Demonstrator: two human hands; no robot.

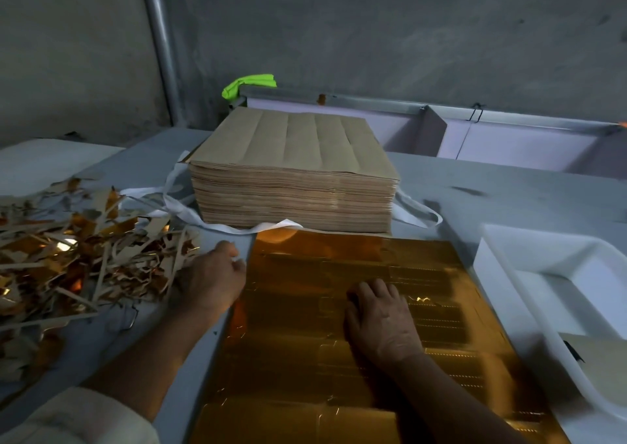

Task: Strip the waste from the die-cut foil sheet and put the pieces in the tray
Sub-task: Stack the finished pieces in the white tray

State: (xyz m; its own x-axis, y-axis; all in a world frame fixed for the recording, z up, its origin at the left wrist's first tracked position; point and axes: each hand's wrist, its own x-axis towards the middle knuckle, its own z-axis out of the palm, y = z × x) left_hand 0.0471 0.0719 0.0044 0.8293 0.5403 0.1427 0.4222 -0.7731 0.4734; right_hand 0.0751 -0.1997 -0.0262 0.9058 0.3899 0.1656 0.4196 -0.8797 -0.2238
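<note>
Foil sheet [305,359] under right grip [380,318]

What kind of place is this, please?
Probably a print-finishing or packaging workshop: a tall stack of brown sheets, a gold die-cut foil sheet laid flat, and a heap of stripped waste beside it.

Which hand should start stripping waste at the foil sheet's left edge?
Probably left. The left hand sits at that edge beside the scrap pile; the right hand lies flat, pinning the foil sheet.
</note>
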